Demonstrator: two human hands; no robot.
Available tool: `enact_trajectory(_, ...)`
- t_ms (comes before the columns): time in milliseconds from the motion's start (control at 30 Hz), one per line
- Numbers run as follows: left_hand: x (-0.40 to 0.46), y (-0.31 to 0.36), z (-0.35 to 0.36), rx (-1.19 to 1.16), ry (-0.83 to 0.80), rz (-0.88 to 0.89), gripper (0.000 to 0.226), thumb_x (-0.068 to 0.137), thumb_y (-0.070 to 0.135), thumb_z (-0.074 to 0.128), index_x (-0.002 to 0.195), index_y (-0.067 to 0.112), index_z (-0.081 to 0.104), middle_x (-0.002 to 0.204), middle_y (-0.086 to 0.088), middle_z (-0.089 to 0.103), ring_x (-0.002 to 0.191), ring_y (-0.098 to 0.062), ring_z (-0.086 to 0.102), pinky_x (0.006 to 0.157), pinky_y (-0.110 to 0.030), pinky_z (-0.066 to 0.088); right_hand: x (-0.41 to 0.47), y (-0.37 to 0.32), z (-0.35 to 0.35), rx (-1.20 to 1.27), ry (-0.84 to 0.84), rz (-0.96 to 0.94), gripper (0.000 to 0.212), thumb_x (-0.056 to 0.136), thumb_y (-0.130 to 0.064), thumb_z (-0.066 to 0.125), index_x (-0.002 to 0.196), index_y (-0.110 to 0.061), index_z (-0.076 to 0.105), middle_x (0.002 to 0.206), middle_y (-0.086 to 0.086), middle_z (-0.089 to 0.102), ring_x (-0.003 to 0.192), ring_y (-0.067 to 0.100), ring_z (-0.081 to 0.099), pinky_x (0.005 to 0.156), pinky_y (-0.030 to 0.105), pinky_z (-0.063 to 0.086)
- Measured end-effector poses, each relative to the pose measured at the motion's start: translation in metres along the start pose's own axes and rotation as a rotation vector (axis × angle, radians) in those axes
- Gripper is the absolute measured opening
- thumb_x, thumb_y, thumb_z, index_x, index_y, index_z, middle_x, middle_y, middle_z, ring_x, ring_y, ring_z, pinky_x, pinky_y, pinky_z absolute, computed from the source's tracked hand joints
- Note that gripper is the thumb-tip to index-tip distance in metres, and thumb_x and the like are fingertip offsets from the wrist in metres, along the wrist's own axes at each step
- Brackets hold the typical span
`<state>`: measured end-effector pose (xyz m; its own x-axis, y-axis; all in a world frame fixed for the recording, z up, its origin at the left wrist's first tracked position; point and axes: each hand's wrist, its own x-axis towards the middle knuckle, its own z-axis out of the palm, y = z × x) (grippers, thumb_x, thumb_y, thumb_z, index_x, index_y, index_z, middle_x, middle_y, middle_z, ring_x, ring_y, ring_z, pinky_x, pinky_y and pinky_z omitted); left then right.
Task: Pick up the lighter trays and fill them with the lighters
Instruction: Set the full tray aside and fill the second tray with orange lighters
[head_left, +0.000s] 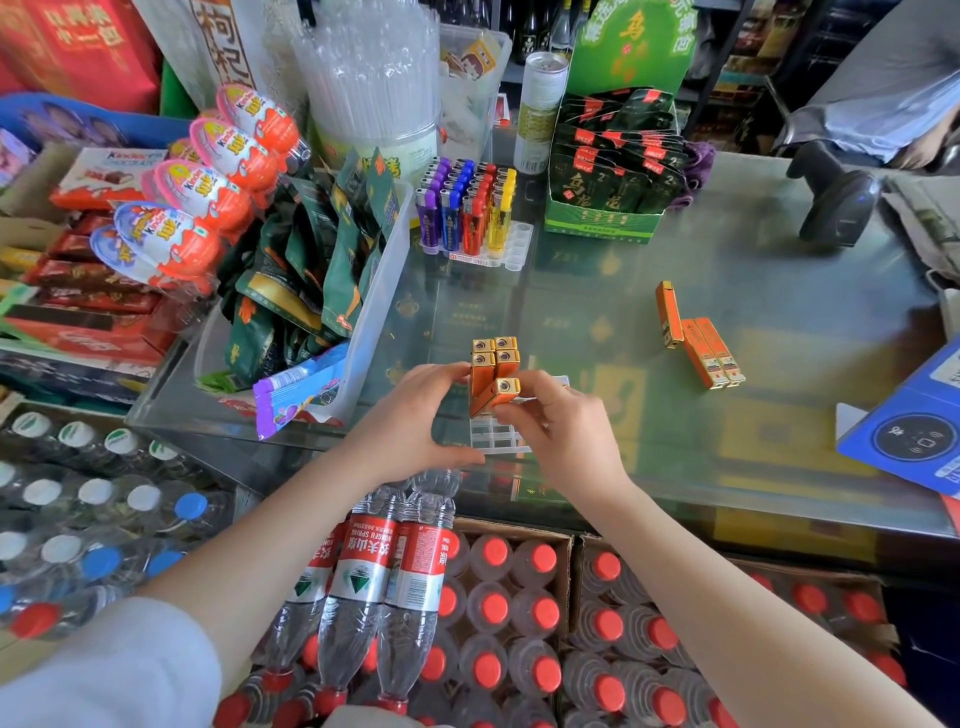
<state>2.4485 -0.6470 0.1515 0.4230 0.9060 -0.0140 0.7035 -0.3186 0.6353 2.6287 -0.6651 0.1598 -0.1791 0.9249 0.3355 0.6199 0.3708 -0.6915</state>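
A clear plastic lighter tray (497, 435) lies on the glass counter near its front edge. Several orange lighters (493, 358) stand upright in its far cells. My right hand (561, 431) pinches one more orange lighter (496, 395), tilted, its lower end at the tray. My left hand (410, 415) curls round the tray's left side, fingertips touching the standing lighters. Three loose orange lighters (698, 340) lie flat on the counter to the right. A second tray (485, 249) further back holds purple, blue, red and yellow lighters.
A clear bin of green snack packs (322, 270) stands left of the tray. A green display box (605, 223) and a barcode scanner (836, 202) sit at the back. A blue box (914, 431) is on the right edge. Bottled water (493, 623) fills crates below the counter.
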Motion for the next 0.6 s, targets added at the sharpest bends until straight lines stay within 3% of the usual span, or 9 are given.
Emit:
enact_trajectory(67, 0.001, 0.001, 0.000, 0.001, 0.000, -0.001, 0.081, 0.064, 0.038, 0.078, 0.132, 0.025, 0.034, 0.132, 0.003, 0.042, 0.123, -0.009, 0.033, 0.096, -0.019, 0.025, 0.003, 0.000, 0.001, -0.118, 0.003, -0.048, 0.027, 0.084, -0.034, 0.052, 0.094, -0.011, 0.063, 0.074, 0.001, 0.071, 0.055, 0.021, 0.064, 0.049, 0.031, 0.052)
enact_trajectory(167, 0.001, 0.001, -0.001, -0.010, -0.003, -0.016, 0.081, 0.064, 0.038, 0.078, 0.131, 0.027, 0.035, 0.128, 0.007, 0.042, 0.120, -0.007, 0.033, 0.096, -0.020, 0.026, 0.008, -0.004, 0.001, -0.409, 0.048, -0.177, 0.030, 0.084, -0.038, 0.046, 0.076, -0.012, 0.059, 0.062, -0.002, 0.064, 0.042, 0.024, 0.055, 0.040, 0.023, 0.040)
enact_trajectory(300, 0.002, 0.001, -0.001, -0.010, -0.007, -0.029, 0.081, 0.063, 0.038, 0.078, 0.131, 0.027, 0.035, 0.126, 0.008, 0.043, 0.120, -0.008, 0.034, 0.097, -0.024, 0.030, 0.011, -0.012, 0.003, -0.680, 0.071, -0.215, 0.027, 0.063, -0.024, 0.079, 0.063, -0.013, 0.054, 0.048, -0.003, 0.057, 0.031, 0.022, 0.048, 0.037, 0.017, 0.033)
enact_trajectory(400, 0.002, 0.002, -0.001, 0.009, -0.011, -0.029, 0.080, 0.064, 0.038, 0.077, 0.130, 0.027, 0.035, 0.126, 0.008, 0.043, 0.120, -0.008, 0.034, 0.096, -0.025, 0.031, 0.010, -0.014, 0.009, -0.800, 0.032, -0.188, 0.037, 0.047, -0.021, 0.087, 0.062, -0.014, 0.054, 0.039, -0.006, 0.051, 0.026, 0.018, 0.041, 0.038, 0.016, 0.032)
enact_trajectory(500, 0.006, 0.003, -0.003, 0.027, -0.019, -0.026, 0.078, 0.064, 0.039, 0.076, 0.130, 0.028, 0.035, 0.128, 0.004, 0.044, 0.121, -0.010, 0.034, 0.095, -0.024, 0.030, 0.010, -0.012, 0.010, -0.813, 0.041, -0.193, 0.035, 0.055, -0.027, 0.085, 0.061, -0.013, 0.055, 0.034, -0.005, 0.048, 0.024, 0.018, 0.038, 0.042, 0.016, 0.032)
enact_trajectory(600, 0.009, 0.003, -0.003, 0.032, -0.022, -0.028, 0.079, 0.064, 0.040, 0.077, 0.130, 0.028, 0.035, 0.131, 0.003, 0.044, 0.123, -0.010, 0.034, 0.098, -0.026, 0.031, 0.015, -0.010, 0.005, -0.837, 0.039, -0.169, 0.039, 0.058, -0.030, 0.084, 0.050, -0.016, 0.049, 0.030, -0.005, 0.043, 0.026, 0.020, 0.022, 0.044, 0.016, 0.027)
